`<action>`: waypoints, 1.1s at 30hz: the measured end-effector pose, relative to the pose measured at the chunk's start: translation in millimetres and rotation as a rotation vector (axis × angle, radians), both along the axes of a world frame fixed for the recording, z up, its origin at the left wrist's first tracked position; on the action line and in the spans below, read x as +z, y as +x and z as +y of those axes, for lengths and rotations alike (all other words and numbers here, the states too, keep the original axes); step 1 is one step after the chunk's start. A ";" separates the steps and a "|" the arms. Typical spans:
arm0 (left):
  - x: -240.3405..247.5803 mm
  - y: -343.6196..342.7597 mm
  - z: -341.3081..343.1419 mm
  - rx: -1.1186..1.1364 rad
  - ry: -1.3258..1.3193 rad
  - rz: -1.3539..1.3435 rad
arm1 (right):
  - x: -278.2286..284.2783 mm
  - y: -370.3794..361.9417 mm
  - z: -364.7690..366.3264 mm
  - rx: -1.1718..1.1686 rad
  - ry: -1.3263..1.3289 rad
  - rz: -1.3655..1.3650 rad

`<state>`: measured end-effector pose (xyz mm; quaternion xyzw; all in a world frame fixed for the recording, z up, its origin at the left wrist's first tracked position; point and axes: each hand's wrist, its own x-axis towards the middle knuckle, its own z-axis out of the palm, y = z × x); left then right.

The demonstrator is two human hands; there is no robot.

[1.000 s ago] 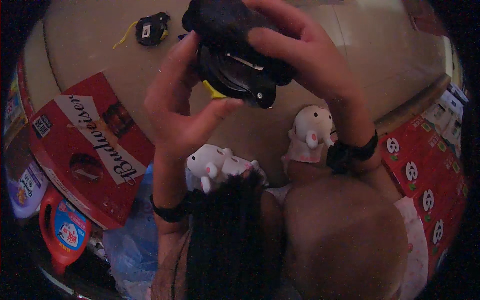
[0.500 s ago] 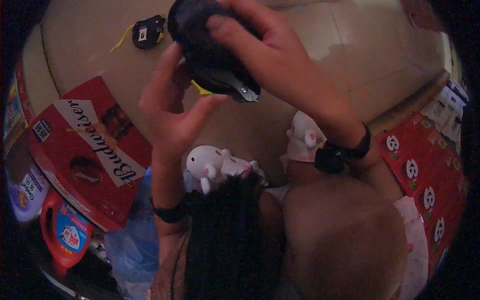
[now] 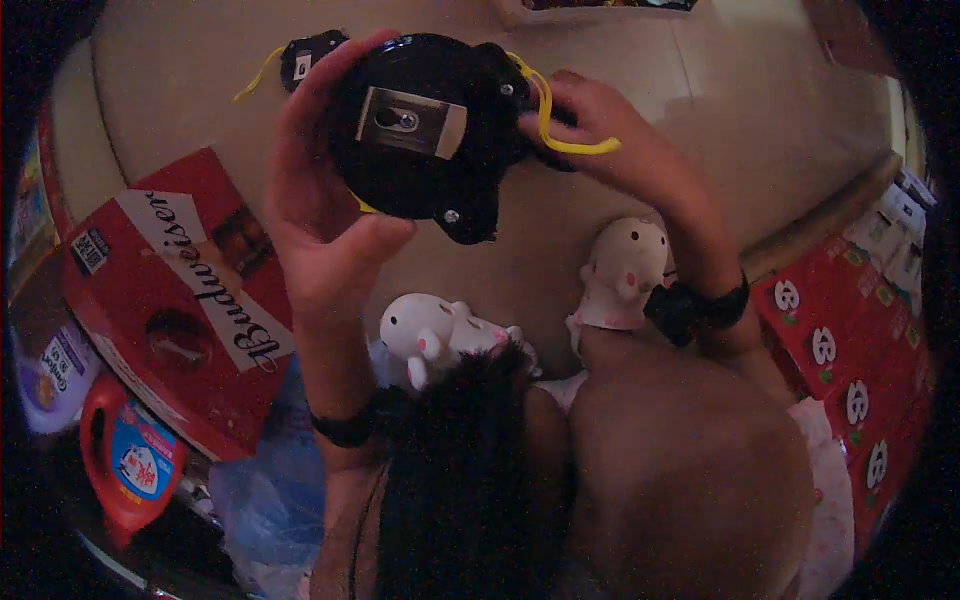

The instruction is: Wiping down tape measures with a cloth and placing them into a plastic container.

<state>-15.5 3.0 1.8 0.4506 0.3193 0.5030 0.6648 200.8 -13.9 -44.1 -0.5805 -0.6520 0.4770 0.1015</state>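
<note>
A black tape measure (image 3: 480, 185) is held up over the floor, its face with a metal belt clip (image 3: 445, 127) turned toward me. My left hand (image 3: 315, 205) wraps its left side, thumb along the lower edge. At its right side, my right hand (image 3: 610, 125) has its fingers curled against the case, partly hidden behind it. A yellow wrist strap (image 3: 580, 148) hangs from the upper right corner across the right fingers. Beyond my left hand, a second black tape measure (image 3: 303, 66) with a yellow strap lies on the floor.
White animal-shaped slippers (image 3: 425, 325) are on the floor below my hands. A red carton (image 3: 190, 300), a purple bottle (image 3: 62, 380) and a red jug (image 3: 130, 500) stand left, beside a blue plastic bag (image 3: 270, 500). Red packages (image 3: 840, 330) line the right.
The tape measure has turned so its clip side faces me. My right hand has moved from its top to its right side, and the yellow strap now shows there.
</note>
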 end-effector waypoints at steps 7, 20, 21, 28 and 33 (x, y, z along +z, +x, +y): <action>0.7 -5.3 3.4 -0.085 -0.007 -0.031 | 37.9 2.0 10.7 -0.365 0.262 0.213; 3.2 4.7 14.4 -0.336 0.003 0.220 | 61.1 -5.7 36.5 -0.180 -0.440 0.739; 1.4 2.8 16.0 -0.276 0.042 0.283 | 69.9 -1.6 39.6 -0.205 -0.470 0.695; -38.2 -60.0 31.1 0.222 0.048 0.790 | 90.1 39.6 87.8 -0.597 -0.122 0.752; -83.9 -83.5 42.6 0.274 0.022 0.999 | 68.2 62.1 141.7 -0.588 0.038 0.415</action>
